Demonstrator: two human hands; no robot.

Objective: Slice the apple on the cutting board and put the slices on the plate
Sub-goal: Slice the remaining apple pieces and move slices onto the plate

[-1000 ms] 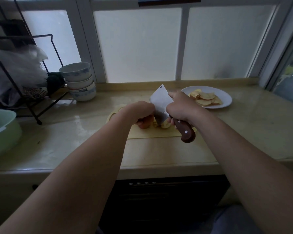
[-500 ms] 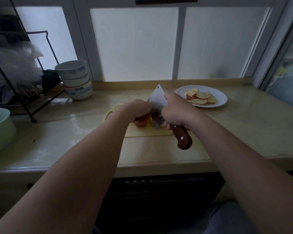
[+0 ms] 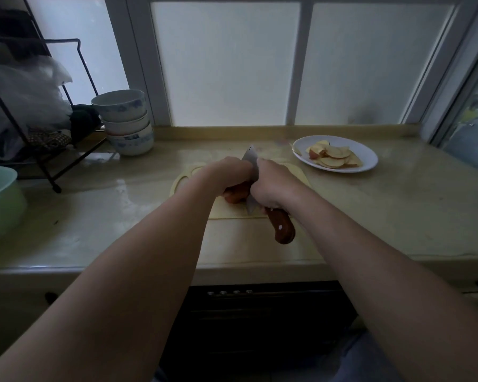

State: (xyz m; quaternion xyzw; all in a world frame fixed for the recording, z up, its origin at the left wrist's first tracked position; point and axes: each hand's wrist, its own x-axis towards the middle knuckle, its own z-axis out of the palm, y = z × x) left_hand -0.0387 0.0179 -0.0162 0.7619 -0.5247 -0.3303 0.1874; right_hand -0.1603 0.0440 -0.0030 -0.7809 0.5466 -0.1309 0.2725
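Right hand [image 3: 271, 186] curled tight round the cleaver [image 3: 251, 206] where the blade meets the brown wooden handle [image 3: 281, 227]; handle end sticks out toward the camera past the near board edge. Blade stands steep, tip up and away, lower edge down beside the apple. Left hand [image 3: 226, 175] cupped over the apple piece [image 3: 234, 195], fingers bent down on top and holding it against the blade's left face. Fingertips are hidden, so exact contact can't be told. Apple piece, red skin showing, sits on the pale yellow cutting board [image 3: 226, 212], near the middle, mostly covered by the left hand. Both hands touching or nearly touching across the blade.

Board lies flat on the beige countertop [image 3: 398, 205]. White plate [image 3: 369, 158] at back right, apart from the board, with a loose pile of apple slices [image 3: 333, 158] on it. Stack of white-and-blue bowls [image 3: 124, 119] at back left by the frosted window [image 3: 226, 64]. Black wire rack [image 3: 53, 161] further left with a plastic bag [image 3: 20, 89] on it. Green basin [image 3: 0, 199] at the far left edge.
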